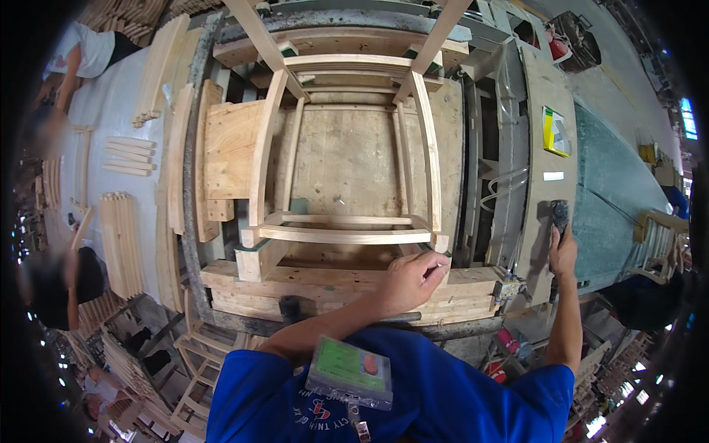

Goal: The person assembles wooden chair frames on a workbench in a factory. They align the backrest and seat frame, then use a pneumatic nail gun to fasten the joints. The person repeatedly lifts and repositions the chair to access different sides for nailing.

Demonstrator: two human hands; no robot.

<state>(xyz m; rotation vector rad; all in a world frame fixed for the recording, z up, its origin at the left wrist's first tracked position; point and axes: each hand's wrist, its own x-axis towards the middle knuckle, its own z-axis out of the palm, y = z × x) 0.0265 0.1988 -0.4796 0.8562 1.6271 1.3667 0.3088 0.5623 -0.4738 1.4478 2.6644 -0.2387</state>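
A pale wooden chair frame (336,235) lies in a wooden jig (255,264) in front of me, its long legs reaching away. My left hand (415,282) is at the frame's near right corner, fingers curled with the tips close together. Whether something small is pinched in them I cannot make out. Out to the right, my right hand (564,255) is closed around a dark hand tool (560,214) over the side board. The tool's exact kind is unclear.
At the left, a pale table (96,173) carries stacked wooden sticks (122,244), with people beside it. A yellow-and-green box (555,133) lies on the right board (543,81). Clear hoses (496,188) run along the jig's right side. A green surface (613,192) lies farther right.
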